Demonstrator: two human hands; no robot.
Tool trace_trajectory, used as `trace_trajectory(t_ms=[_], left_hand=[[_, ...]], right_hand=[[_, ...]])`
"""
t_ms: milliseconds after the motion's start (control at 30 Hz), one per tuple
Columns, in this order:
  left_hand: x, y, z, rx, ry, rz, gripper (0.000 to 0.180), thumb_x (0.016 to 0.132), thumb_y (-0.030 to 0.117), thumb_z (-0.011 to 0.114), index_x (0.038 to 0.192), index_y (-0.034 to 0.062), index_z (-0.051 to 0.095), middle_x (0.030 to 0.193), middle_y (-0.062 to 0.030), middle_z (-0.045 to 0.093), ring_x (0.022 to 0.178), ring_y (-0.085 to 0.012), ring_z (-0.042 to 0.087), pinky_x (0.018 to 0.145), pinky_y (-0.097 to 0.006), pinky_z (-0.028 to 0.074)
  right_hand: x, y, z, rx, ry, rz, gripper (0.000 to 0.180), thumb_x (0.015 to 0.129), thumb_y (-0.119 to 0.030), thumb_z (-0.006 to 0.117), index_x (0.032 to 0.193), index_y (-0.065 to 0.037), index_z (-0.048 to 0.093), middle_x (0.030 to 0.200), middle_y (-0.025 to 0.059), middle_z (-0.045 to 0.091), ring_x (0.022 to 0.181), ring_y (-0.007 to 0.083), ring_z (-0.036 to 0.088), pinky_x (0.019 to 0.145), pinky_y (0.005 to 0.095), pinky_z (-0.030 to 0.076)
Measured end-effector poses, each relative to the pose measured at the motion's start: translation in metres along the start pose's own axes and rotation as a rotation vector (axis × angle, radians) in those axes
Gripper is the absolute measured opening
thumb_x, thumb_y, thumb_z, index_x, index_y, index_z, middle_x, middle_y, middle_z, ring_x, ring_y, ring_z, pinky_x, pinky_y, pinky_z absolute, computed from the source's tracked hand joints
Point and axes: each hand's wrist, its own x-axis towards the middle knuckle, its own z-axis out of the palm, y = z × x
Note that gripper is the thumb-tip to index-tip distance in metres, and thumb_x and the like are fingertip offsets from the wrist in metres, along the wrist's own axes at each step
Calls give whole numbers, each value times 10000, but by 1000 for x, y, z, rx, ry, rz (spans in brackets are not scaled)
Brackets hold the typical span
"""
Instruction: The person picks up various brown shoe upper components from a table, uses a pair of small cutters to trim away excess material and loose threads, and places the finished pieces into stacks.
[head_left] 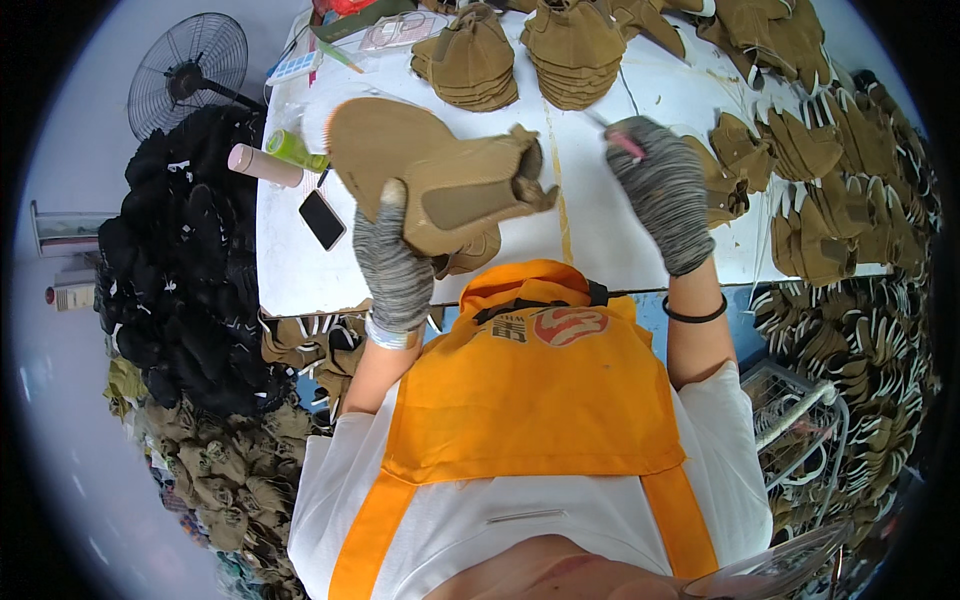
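Observation:
My left hand, in a grey knit glove, grips a tan suede shoe upper and holds it above the white table, sole side turned up. My right hand, also gloved, is closed around a thin pink-handled tool just right of the upper, not touching it. Another tan piece lies under the held upper at the table's near edge.
Stacks of tan uppers sit at the table's far side, more heaped at right. A phone, green bottle and pink tube lie at left. Black pieces pile beside a fan. A wire basket stands at right.

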Motion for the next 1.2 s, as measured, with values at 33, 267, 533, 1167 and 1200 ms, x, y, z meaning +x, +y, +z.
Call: trace_trajectory(t_ms=[33,267,533,1167,1200], left_hand=[[1,4,-1,-32,11,11,513,914,284,589,1304,-3,419,1188,-118,546,1068,-207,561,906,-334,475],[11,3,1,-46,9,55,456,922,283,564,1236,-32,462,1076,-140,599,931,-224,636,779,-326,552],[15,-5,4,-46,-93,-13,503,885,259,608,1263,-29,444,1138,-148,572,996,-239,610,847,-348,522],[29,-30,20,49,-260,-104,494,890,280,606,1254,-19,458,1140,-136,577,1013,-222,598,862,-329,501],[29,-27,22,41,-249,-101,496,891,282,605,1256,-19,456,1135,-136,579,1010,-222,599,857,-327,505]], right_hand=[[2,8,-3,-15,-19,133,187,831,-209,632,899,-35,639,832,156,646,754,306,624,701,367,508],[-20,2,17,652,-152,231,269,841,-207,690,1045,-33,661,896,60,682,796,122,604,743,251,495],[-9,-6,23,488,-539,-81,281,821,-189,695,1051,-30,661,916,119,687,809,214,652,752,308,519],[-66,19,2,728,-78,197,321,919,-326,581,1008,-20,624,897,98,642,838,207,582,818,280,455],[-66,17,-9,676,-121,225,321,923,-325,576,1009,-19,621,890,105,640,833,214,586,809,286,460]])
